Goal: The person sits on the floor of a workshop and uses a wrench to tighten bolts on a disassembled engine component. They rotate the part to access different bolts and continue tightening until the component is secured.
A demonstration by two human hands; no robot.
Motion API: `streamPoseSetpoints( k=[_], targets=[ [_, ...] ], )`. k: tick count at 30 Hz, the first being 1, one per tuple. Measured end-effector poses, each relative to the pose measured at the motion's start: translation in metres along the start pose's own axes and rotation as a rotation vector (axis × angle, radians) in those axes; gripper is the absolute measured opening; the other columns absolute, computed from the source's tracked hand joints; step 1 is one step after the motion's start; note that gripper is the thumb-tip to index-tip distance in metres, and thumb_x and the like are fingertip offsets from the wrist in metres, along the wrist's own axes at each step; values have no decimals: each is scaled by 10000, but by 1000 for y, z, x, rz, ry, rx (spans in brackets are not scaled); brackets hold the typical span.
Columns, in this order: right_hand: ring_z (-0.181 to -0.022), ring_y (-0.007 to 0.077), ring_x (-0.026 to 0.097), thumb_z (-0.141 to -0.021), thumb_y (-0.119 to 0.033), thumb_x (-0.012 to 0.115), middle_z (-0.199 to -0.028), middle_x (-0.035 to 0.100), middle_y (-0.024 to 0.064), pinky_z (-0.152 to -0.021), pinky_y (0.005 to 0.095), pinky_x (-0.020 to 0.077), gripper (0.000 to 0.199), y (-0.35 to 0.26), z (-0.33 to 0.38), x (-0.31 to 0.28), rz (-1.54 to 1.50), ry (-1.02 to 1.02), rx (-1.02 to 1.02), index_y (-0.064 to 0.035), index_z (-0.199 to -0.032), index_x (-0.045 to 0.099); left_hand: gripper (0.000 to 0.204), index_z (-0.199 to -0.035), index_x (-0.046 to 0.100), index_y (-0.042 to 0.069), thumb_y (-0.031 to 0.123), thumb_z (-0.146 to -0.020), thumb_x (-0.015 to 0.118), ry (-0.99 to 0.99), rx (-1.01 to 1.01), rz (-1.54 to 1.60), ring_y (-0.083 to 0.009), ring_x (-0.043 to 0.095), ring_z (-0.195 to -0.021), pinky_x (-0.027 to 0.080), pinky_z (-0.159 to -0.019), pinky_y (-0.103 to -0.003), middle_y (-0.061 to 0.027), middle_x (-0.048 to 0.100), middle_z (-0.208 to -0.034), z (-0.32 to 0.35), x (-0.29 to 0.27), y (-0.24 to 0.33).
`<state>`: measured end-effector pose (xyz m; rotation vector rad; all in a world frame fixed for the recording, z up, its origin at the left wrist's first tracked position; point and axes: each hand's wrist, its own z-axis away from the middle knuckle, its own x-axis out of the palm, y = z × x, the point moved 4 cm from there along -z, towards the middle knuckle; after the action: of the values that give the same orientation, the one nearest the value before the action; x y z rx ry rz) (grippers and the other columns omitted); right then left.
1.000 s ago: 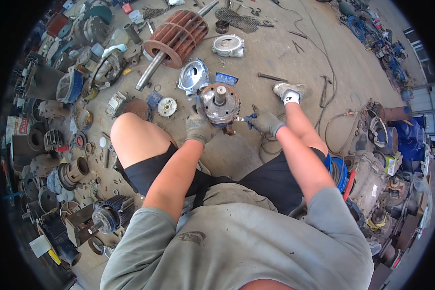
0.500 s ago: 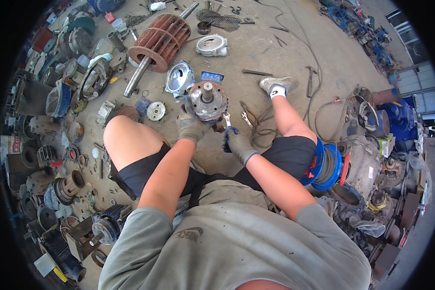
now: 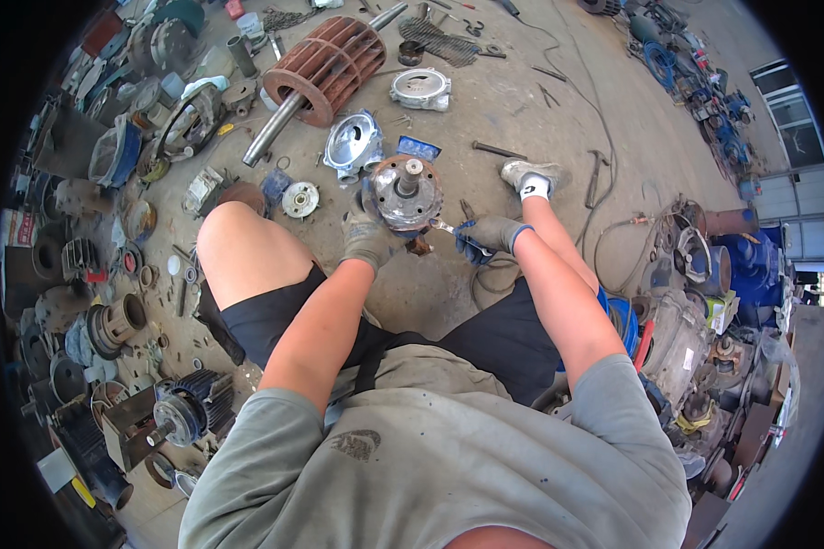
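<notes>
Stained grey T-shirt [image 3: 449, 448], black shorts [image 3: 511, 331], hands [image 3: 372, 242] in grey gloves [image 3: 496, 234], black-marked white sock [image 3: 536, 187]

Right hand [image 3: 489, 235] in grey-and-blue work glove, with silver metal wrench [image 3: 443, 226]: swung from five o'clock to four o'clock of round rust-stained metal housing [image 3: 397, 201].

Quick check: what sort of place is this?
Probably a machine or motor repair workshop: a round, rust-edged metal housing with a silvery metal wrench at its edge, a rusty, slatted metal cylinder, and a dark, finned, motor-like unit.
</notes>
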<state>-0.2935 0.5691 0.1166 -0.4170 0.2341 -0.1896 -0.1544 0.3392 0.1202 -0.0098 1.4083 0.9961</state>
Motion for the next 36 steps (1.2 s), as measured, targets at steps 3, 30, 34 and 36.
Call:
streamPoseSetpoints(
  k=[3, 30, 34, 36],
  targets=[
    [-663, 213, 727, -1149, -410, 453, -775, 736, 84, -593, 376, 578, 464, -2, 3, 13, -71, -74, -56, -61, -1005, 721, 1546, -1714, 68, 120, 790, -595, 899, 26, 47, -17, -420, 430, -1486, 408, -1213, -492, -236, 279, -1668, 4, -6, 5],
    [-699, 233, 757, -1150, -486, 437, -818, 777, 128, -641, 369, 595, 577, -9, 1, 22, 6, -22, -86, -37, -927, 722, 1517, -1687, 156, 114, 775, -561, 929, 106, 123, 64, -433, 546, -1395, 500, -1146, -496, -253, 407, -1566, -6, 8, -6],
    [-725, 235, 765, -1139, -529, 437, -879, 796, 152, -626, 379, 584, 597, 2, -13, 23, -287, -132, -42, -54, -921, 726, 1520, -1691, 124, 110, 765, -577, 925, 115, 134, 32, -452, 563, -1368, 520, -1114, -507, -281, 393, -1564, -6, 7, -6],
    [-627, 199, 678, -1125, -485, 511, -786, 731, 84, -557, 356, 518, 512, 13, -21, 28, -421, -67, -52, -73, -905, 721, 1521, -1692, 110, 104, 764, -587, 919, 147, 183, -44, -458, 565, -1363, 518, -1114, -508, -282, 388, -1567, -5, 6, -5]
  ],
)
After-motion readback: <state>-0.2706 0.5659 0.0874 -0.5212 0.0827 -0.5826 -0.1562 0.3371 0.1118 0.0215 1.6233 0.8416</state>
